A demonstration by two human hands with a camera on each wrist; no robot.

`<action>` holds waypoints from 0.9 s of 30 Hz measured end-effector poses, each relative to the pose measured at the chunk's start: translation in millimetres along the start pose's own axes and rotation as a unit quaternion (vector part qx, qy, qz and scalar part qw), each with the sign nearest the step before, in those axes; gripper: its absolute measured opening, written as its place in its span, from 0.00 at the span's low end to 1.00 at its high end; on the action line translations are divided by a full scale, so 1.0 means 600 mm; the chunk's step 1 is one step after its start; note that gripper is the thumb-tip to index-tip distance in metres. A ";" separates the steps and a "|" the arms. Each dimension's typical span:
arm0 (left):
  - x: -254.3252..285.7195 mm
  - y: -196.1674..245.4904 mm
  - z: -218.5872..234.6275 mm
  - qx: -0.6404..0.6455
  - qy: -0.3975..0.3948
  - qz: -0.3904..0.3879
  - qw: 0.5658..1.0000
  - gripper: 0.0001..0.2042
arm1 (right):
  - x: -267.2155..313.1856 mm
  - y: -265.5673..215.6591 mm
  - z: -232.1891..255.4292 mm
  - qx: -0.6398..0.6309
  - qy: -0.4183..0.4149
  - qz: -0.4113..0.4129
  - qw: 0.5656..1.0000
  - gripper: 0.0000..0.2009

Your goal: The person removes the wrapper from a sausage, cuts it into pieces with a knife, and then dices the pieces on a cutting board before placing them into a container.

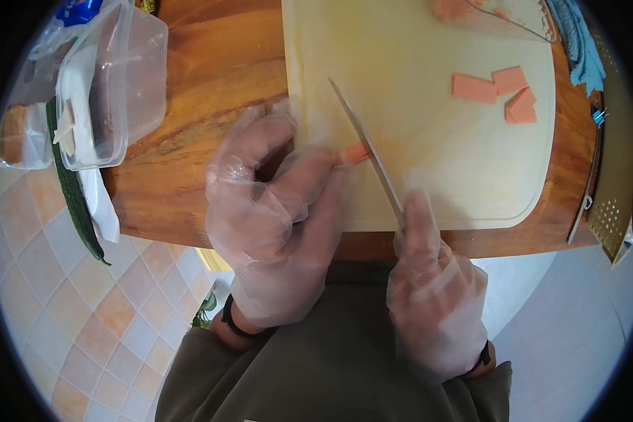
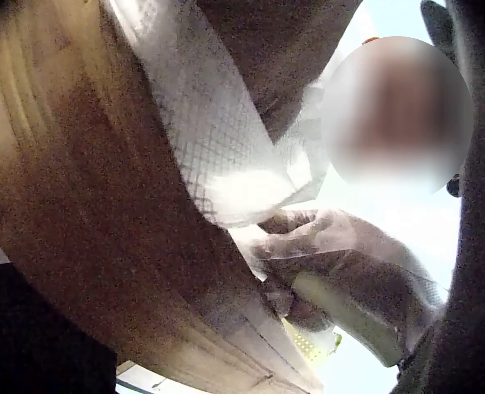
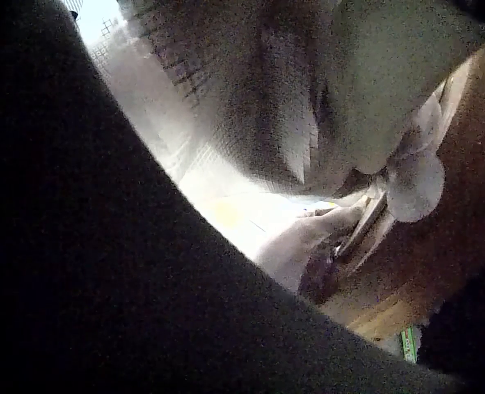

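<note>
In the head view my right hand [image 1: 436,288], in a clear plastic glove, grips a knife [image 1: 369,137] whose blade slants up and left over the pale cutting board [image 1: 429,183]. My gloved left hand [image 1: 274,197] holds a small pink-orange piece of food [image 1: 353,152] at the board's left side, right against the blade. The left fingertips are partly blurred. Several flat pieces of the same pink-orange food [image 1: 475,88] lie at the board's right. In the right wrist view, the knife blade [image 3: 363,226] shows near the left hand [image 3: 315,234].
On the left stand a clear plastic container [image 1: 148,77] and a long cucumber [image 1: 77,200] at the wooden table's [image 1: 218,42] edge. More pink-orange food in clear plastic [image 1: 485,10] lies at the board's top. A blue cloth [image 1: 578,42] and a perforated metal piece [image 1: 612,211] are at right.
</note>
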State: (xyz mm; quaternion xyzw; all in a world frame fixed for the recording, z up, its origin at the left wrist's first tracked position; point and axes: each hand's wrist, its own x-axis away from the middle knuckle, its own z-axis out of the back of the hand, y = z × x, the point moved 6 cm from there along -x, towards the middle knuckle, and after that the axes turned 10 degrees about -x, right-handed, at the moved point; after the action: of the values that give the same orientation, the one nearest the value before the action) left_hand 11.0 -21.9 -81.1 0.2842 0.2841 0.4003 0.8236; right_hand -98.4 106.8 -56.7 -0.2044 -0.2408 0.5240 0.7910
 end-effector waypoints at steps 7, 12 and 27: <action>0.004 0.001 -0.001 -0.044 0.014 0.003 0.999 0.11 | -0.009 -0.028 -0.002 0.104 -0.051 -0.036 0.993 0.38; 0.001 0.004 0.003 -0.045 0.035 -0.036 0.998 0.12 | -0.009 -0.008 -0.011 0.022 -0.023 -0.044 0.999 0.39; 0.001 0.006 -0.001 -0.058 0.038 -0.039 0.997 0.13 | -0.002 -0.005 -0.005 -0.001 -0.006 0.000 1.000 0.41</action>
State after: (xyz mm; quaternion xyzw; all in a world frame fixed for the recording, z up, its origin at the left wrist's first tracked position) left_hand 9.4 -19.5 -79.2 0.2091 0.3020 0.3940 0.8425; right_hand -95.1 104.2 -57.9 -0.2020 -0.2457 0.5247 0.7896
